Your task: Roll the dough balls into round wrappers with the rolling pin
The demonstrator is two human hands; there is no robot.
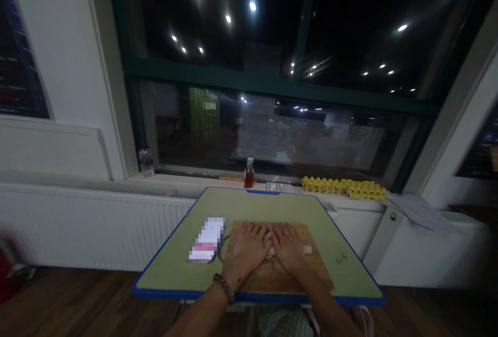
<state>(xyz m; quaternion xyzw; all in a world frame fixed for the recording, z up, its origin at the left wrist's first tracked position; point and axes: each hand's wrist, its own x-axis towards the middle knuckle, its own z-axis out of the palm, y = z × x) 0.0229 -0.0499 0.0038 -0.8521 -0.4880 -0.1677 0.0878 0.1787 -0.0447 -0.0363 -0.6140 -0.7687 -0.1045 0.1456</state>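
Note:
Both palms press down side by side over a wooden board. My left hand lies flat with its fingers stretched forward, and a beaded bracelet circles that wrist. Beside it, thumbs close together, my right hand is also flat, fingers extended. Beneath them runs a pale, whitish roll, its end showing past my right hand. Most of it is covered, so I cannot tell whether it is dough or a rolling pin.
The board rests on a green table with a blue rim. Left of it lies a phone with a blurred screen. On the windowsill stand a red-filled bottle, a clear bottle and yellow egg trays. A radiator runs behind.

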